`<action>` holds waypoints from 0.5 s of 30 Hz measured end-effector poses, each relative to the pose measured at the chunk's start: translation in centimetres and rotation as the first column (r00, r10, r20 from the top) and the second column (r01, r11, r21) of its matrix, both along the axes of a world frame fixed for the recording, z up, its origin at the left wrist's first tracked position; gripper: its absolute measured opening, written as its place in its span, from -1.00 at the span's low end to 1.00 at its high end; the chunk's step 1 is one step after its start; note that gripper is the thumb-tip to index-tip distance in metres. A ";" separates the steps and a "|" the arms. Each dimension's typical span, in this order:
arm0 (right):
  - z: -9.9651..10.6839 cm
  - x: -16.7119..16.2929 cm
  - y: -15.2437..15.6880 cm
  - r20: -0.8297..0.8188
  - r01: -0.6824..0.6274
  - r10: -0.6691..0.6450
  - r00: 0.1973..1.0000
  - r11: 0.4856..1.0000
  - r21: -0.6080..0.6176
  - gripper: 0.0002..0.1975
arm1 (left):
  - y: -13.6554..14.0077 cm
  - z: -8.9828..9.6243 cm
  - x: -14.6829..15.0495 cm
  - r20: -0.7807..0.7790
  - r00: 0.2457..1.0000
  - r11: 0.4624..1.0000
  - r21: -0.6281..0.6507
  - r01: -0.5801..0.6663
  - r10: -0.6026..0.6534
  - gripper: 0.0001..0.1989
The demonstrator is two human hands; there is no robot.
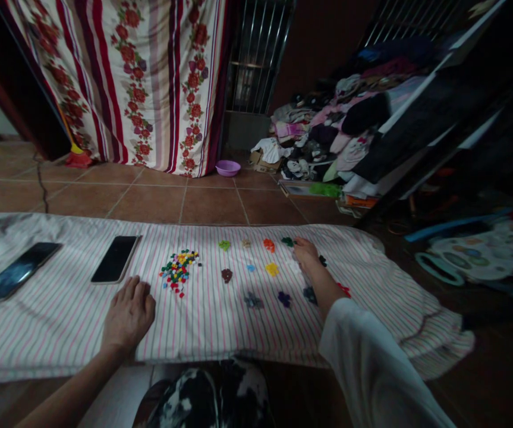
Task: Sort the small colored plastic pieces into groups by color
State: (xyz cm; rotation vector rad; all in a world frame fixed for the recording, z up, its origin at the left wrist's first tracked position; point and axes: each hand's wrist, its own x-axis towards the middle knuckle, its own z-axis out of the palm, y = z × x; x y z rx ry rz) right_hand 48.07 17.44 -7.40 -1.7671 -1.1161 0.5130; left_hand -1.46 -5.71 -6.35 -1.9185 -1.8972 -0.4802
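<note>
My left hand (129, 313) rests palm down on the striped cloth, fingers loosely bent and nothing visible in it. Just beyond it lies a phone (115, 259), and to its right is a mixed heap of small coloured pieces (179, 270). My right hand (306, 252) reaches to the back right, its fingertips closed together beside a dark green pile (288, 241); whatever they pinch is too small to make out. Around it sit an orange pile (268, 245), a yellow pile (272, 269) and a white pile (292, 264). Part of a red pile (344, 289) shows past my forearm.
More small piles stand in rows: lime green (224, 244), brown (226, 275), grey (252, 300) and dark purple (284, 298). A second phone (18, 270) lies at the left. Beyond the cloth are a purple basin (228, 168), a broom (78, 156) and heaped clothes (323, 131).
</note>
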 end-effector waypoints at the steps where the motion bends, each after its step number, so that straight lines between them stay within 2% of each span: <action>1: 0.1 -0.2 -0.1 -0.041 0.001 -0.002 0.999 1.000 -0.019 -0.51 | 0.0 0.0 0.0 -0.004 1.000 1.000 0.004 0.004 -0.004 -0.71; 4: 0.4 -0.6 -0.7 -0.156 -0.032 0.028 0.987 0.999 -0.020 -0.41 | 0.0 0.1 0.0 -0.016 1.000 1.000 0.014 0.009 -0.008 -0.71; 8: 0.5 -0.7 -1.2 -0.219 -0.043 0.040 0.975 0.999 -0.010 -0.34 | 0.0 0.0 0.0 -0.014 1.000 1.000 0.025 0.012 -0.012 -0.72; 12: 0.9 -0.8 -1.8 -0.208 -0.034 0.028 0.978 0.999 -0.023 -0.33 | 0.1 -0.1 0.0 -0.008 1.000 1.000 0.024 0.011 -0.010 -0.72; 15: 1.7 -0.8 -2.4 -0.141 -0.013 0.010 0.990 1.000 -0.019 -0.43 | 0.1 0.0 0.0 -0.001 1.000 1.000 0.012 -0.001 0.001 -0.74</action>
